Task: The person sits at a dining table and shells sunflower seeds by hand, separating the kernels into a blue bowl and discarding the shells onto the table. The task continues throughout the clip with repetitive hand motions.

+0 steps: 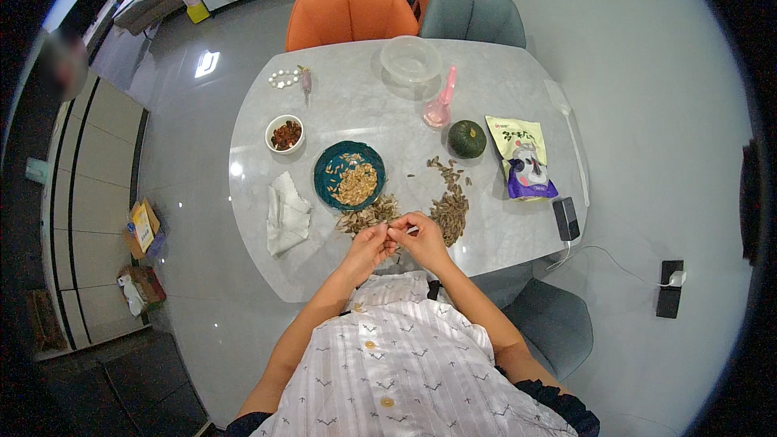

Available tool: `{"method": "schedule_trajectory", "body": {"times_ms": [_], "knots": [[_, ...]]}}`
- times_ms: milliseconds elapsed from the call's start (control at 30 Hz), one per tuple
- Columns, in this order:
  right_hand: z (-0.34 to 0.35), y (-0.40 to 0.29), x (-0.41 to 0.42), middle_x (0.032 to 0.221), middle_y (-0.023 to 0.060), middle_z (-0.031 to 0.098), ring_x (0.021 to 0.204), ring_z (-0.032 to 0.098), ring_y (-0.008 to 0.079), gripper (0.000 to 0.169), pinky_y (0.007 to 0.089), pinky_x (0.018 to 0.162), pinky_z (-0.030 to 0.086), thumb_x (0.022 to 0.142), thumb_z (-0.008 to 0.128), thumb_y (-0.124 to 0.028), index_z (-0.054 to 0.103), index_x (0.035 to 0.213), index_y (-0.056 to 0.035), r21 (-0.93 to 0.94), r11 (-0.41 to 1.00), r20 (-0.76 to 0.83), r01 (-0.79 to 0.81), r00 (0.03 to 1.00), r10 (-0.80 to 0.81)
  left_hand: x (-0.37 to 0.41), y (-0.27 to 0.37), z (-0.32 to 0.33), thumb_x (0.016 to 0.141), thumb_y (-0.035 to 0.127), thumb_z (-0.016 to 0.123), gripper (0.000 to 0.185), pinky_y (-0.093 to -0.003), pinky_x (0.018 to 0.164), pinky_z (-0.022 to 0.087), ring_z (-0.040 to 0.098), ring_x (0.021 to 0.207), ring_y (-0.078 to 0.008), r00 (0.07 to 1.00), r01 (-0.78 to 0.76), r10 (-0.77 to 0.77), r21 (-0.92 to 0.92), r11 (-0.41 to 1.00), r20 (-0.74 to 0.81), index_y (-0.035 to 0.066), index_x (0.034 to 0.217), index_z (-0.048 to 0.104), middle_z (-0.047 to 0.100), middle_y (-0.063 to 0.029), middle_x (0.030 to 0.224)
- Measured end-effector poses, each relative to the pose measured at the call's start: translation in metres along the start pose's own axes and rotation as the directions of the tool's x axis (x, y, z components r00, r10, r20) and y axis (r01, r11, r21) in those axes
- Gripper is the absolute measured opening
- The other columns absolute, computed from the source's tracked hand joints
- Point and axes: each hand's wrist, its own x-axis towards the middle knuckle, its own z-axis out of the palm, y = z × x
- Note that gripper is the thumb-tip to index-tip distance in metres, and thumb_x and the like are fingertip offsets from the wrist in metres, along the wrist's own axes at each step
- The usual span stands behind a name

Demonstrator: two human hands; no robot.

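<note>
My left hand (371, 247) and my right hand (423, 239) meet fingertip to fingertip above the near part of the table. Both pinch a small sunflower seed, mostly hidden by the fingers. Just beyond my left hand spreads a heap of split seed shells (369, 215), partly covered by it. A teal bowl (318, 185) stands against that heap and holds shelled, pale kernels (357, 184). To the right of my right hand lies a pile of whole, striped sunflower seeds (450, 216), with a trail of loose ones reaching away from me.
On the grey marbled table (388, 133) are a white cup of raisin-like bits (286, 135), crumpled tissue (288, 215), bead bracelet (283, 79), clear plastic bowl (411, 59), pink spray bottle (438, 112), green squash (467, 139), snack bag (523, 159) and black charger (566, 218) with its cable.
</note>
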Motion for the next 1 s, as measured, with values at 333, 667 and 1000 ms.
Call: {"method": "schedule_trajectory", "body": {"times_ms": [333,667,1000], "knots": [[-0.001,-0.003,-0.001,0.078,0.0082,0.065,0.064,0.061,0.0142,0.016,0.0256,0.06,0.047,0.075,0.069,-0.015,0.068,0.085,-0.0026,-0.072,0.997,0.009,-0.007,1.0,0.008,0.011,-0.01,-0.019,0.093,0.021,0.052,0.016,-0.018,0.055,0.037,0.044,0.061,-0.0043,0.996,-0.091,0.09,0.096,0.991,0.009,0.009,0.082,0.054,0.05,0.004,0.07],[0.002,-0.004,-0.001,0.069,0.0019,0.063,0.061,0.056,0.0058,0.013,0.0217,0.056,0.045,0.072,0.07,-0.012,0.067,0.078,-0.0007,0.107,0.985,0.056,-0.134,0.99,0.129,0.003,0.0,-0.017,0.094,0.023,0.048,0.017,-0.0171,0.045,0.029,0.035,0.049,-0.0026,0.99,0.035,-0.033,-0.011,0.999,0.137,0.012,0.082,0.051,0.042,0.0062,0.06],[0.001,-0.007,0.009,0.06,0.0023,0.053,0.045,0.047,0.0075,0.006,0.022,0.04,0.039,0.08,0.054,-0.006,0.05,0.076,-0.0044,0.425,0.849,0.251,-0.312,0.942,0.221,-0.003,-0.005,-0.008,0.094,0.03,0.048,0.024,-0.0206,0.045,0.03,0.036,0.049,-0.0026,0.995,-0.055,0.034,0.237,0.97,0.09,0.009,0.082,0.053,0.044,0.0059,0.061]]}}
